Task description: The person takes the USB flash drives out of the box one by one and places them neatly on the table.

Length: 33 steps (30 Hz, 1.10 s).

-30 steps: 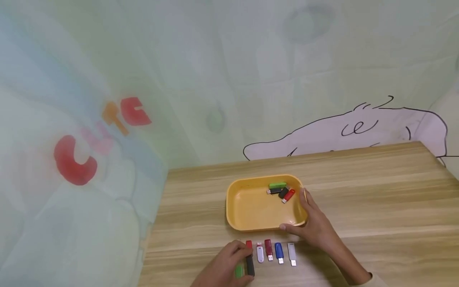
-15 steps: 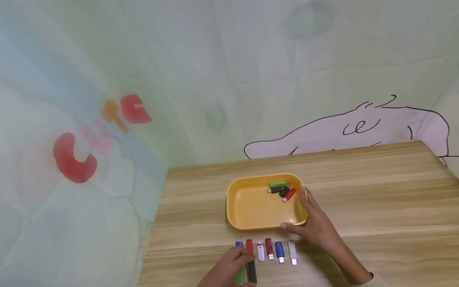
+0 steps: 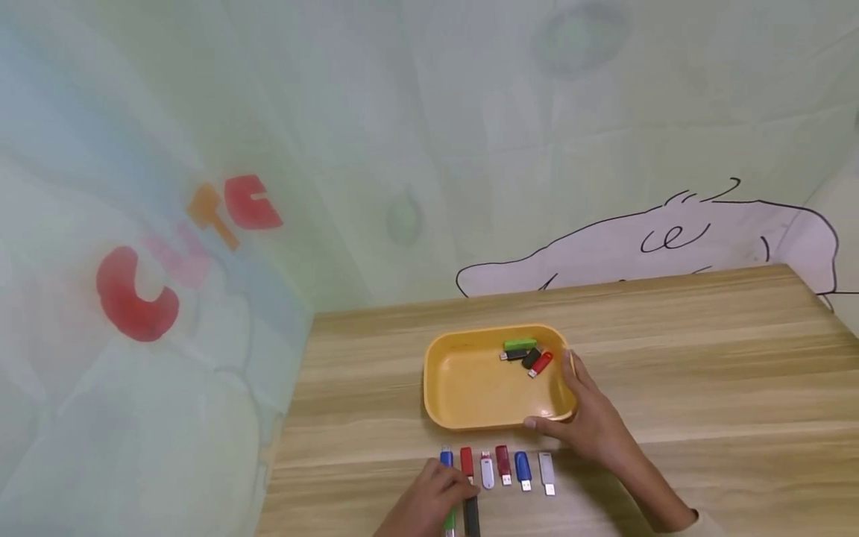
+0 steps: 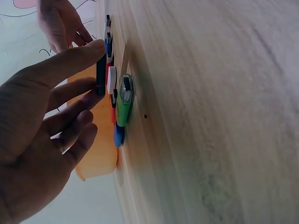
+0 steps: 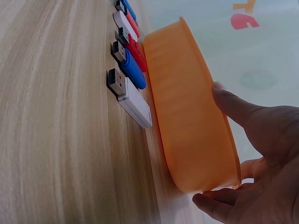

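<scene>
My left hand (image 3: 429, 498) pinches a black USB stick (image 4: 100, 77) between thumb and fingertips, close over the table at the near end of a row of USB sticks. Beside it lies a green USB stick (image 4: 125, 105), partly covered by the hand in the head view. Beyond these are a blue stick (image 3: 446, 456), a red one (image 3: 466, 461), a white one (image 3: 487, 473), a dark red one (image 3: 502, 461), another blue one (image 3: 523, 466) and a silver one (image 3: 546, 470). My right hand (image 3: 593, 425) holds the right near corner of a yellow plastic tray (image 3: 463, 426), thumb on its rim.
Inside the tray, at the far right, lie a bright green USB stick (image 3: 520, 344), a red one (image 3: 540, 364) and two black ones (image 3: 514, 356). The wooden table (image 3: 711, 358) meets a printed cloth (image 3: 376, 246) behind and at the left.
My left hand has shifted slightly right and nearer with the black USB stick, uncovering the blue stick at the row's left. The right hand and tray have stayed in place.
</scene>
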{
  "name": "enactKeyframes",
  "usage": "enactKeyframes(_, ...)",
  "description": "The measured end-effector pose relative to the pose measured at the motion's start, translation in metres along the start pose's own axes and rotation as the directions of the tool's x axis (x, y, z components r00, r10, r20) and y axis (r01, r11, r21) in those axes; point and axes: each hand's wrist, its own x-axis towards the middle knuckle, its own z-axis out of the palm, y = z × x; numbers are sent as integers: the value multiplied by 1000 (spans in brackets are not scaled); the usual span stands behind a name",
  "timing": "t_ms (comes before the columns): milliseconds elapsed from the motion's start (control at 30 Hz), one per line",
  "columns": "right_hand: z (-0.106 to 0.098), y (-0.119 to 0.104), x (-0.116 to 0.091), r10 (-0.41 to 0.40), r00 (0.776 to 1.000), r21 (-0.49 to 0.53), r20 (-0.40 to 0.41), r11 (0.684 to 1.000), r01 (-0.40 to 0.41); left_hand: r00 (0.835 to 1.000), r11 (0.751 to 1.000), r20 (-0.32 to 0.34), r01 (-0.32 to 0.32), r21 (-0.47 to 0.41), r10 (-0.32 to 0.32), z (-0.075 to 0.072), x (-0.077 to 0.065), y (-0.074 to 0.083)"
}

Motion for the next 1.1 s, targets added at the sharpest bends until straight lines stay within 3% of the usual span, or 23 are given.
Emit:
enactKeyframes(233,-1,-2,1,10,1000,-3,6,1000,-10,998,999,55,44,-12,-43,1,0,1)
enactKeyframes(600,-1,-1,1,6,1000,3,5,1000,-6,996,998,83,35,47,-39,2,1,1)
enactKeyframes(767,-1,0,1,13,1000,9,8,1000,-13,993,998,107,54,23,-56,2,1,3)
enactKeyframes(1100,-1,0,1,2,1000,20,6,1000,-2,998,995,58,6,100,-12,4,3,3)
